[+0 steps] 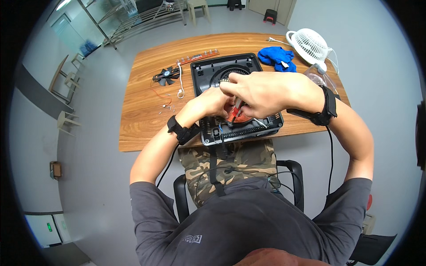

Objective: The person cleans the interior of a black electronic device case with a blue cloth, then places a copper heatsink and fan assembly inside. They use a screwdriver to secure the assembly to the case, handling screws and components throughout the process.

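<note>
An opened black appliance housing (205, 84) lies on the table in front of me, with a round copper-coloured coil (242, 119) in its near half. My right hand (262, 94) is closed around a screwdriver with a red and pale handle (237, 106), whose lower end points down at the coil. My left hand (213, 103) has its fingers bent onto the coil's left edge, close beside the screwdriver; its fingertips are partly hidden. A pale cable (260, 123) comes out from under my right hand, and thin blue wires (221, 127) lie near the housing's front edge.
Left of the housing on the wooden table (146, 102) lie a small black fan (167, 76), a circuit strip (198, 57), a white cable (180, 82) and several tiny screws (172, 107). A blue cloth (278, 57) and a white desk fan (310, 46) stand at the far right.
</note>
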A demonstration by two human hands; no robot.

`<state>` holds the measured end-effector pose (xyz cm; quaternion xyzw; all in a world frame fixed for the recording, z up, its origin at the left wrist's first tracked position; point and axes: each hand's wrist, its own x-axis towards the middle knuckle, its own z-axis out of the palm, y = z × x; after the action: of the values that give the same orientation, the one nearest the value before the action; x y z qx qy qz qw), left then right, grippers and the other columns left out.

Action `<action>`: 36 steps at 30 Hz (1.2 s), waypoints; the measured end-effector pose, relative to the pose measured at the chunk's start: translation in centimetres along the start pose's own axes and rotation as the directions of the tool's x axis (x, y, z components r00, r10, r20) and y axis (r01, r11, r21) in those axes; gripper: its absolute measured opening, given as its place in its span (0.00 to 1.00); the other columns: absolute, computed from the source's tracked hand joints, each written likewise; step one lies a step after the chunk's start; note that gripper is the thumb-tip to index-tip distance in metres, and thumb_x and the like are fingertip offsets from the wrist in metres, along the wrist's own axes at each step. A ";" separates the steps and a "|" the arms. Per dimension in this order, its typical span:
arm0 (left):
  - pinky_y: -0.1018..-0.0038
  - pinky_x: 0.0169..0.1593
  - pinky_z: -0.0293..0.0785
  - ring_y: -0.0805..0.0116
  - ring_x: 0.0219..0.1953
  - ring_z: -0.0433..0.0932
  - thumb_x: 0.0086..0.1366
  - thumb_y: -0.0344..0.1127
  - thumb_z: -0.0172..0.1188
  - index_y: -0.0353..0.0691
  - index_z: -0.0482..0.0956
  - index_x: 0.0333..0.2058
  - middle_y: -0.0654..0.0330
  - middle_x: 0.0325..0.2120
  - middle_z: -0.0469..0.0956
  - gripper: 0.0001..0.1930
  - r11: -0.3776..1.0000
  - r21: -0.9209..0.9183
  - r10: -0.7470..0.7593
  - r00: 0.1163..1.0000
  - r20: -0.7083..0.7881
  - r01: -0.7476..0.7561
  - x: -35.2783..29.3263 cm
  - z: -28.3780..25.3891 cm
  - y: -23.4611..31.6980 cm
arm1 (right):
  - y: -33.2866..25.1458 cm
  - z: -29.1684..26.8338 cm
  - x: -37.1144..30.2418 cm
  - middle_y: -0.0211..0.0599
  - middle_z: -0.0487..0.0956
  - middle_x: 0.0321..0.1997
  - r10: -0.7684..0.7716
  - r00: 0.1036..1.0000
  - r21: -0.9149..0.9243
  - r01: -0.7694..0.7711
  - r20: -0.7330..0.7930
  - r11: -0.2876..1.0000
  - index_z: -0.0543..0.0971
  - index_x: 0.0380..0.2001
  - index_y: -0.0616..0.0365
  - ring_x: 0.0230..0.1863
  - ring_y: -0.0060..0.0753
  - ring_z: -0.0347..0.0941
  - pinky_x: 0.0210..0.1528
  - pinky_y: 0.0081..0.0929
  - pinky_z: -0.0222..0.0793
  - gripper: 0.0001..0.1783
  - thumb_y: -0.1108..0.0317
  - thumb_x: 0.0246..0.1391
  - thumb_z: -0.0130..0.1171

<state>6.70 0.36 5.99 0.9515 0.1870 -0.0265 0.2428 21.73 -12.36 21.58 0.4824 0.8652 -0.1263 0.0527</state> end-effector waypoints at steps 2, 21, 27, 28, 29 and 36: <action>0.62 0.50 0.79 0.54 0.46 0.83 0.45 0.32 0.79 0.41 0.84 0.44 0.54 0.41 0.85 0.24 1.000 -0.018 -0.003 1.000 -0.003 0.003 -0.2 0.3 -0.2 | -0.3 0.1 0.4 0.54 0.77 0.46 -0.037 0.999 0.034 0.036 0.012 0.999 0.75 0.49 0.58 0.44 0.58 0.79 0.47 0.45 0.76 0.16 0.65 0.59 0.62; 0.65 0.46 0.79 0.57 0.44 0.83 0.44 0.32 0.79 0.39 0.84 0.39 0.55 0.37 0.85 0.21 0.999 -0.037 -0.013 0.999 0.042 0.015 -0.4 -0.2 0.2 | -0.6 -0.4 1.9 0.54 0.76 0.50 -0.017 0.994 -0.025 0.020 0.108 0.999 0.73 0.51 0.61 0.44 0.59 0.80 0.45 0.47 0.77 0.20 0.68 0.57 0.64; 0.63 0.47 0.79 0.55 0.44 0.83 0.43 0.36 0.80 0.43 0.85 0.40 0.56 0.38 0.86 0.22 0.997 0.018 0.080 0.997 -0.022 -0.079 0.1 1.1 -2.0 | -1.4 1.0 2.5 0.55 0.82 0.33 -0.008 1.000 -0.060 0.007 -0.016 0.998 0.76 0.46 0.65 0.38 0.58 0.81 0.41 0.45 0.79 0.21 0.57 0.59 0.65; 0.63 0.48 0.79 0.54 0.45 0.83 0.43 0.36 0.80 0.44 0.85 0.40 0.57 0.38 0.86 0.23 0.992 0.051 0.120 0.992 -0.029 -0.119 0.2 1.2 -2.3 | -1.5 1.3 2.7 0.55 0.82 0.32 0.005 0.999 -0.091 -0.009 -0.042 0.996 0.77 0.44 0.66 0.37 0.58 0.82 0.40 0.46 0.79 0.21 0.56 0.60 0.64; 0.62 0.48 0.79 0.53 0.45 0.83 0.43 0.37 0.80 0.44 0.84 0.40 0.56 0.39 0.85 0.23 0.989 0.057 0.137 0.989 -0.050 -0.134 0.1 1.3 -2.8 | -1.5 1.4 2.9 0.56 0.82 0.30 0.016 0.998 -0.121 -0.024 -0.067 0.992 0.77 0.42 0.68 0.35 0.58 0.82 0.39 0.46 0.79 0.22 0.56 0.61 0.64; 0.62 0.49 0.79 0.52 0.47 0.82 0.44 0.40 0.81 0.44 0.84 0.42 0.55 0.40 0.85 0.25 0.998 0.055 -0.012 1.000 -0.012 0.012 -1.6 -1.4 1.5 | -1.5 1.4 2.9 0.57 0.83 0.33 0.141 0.990 -0.161 -0.144 -0.024 0.976 0.77 0.41 0.68 0.36 0.59 0.82 0.40 0.47 0.78 0.25 0.51 0.60 0.60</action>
<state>5.72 -0.74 8.17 0.9569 0.1933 -0.0278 0.2151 18.93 -11.12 19.90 0.5381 0.8361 -0.0482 0.0952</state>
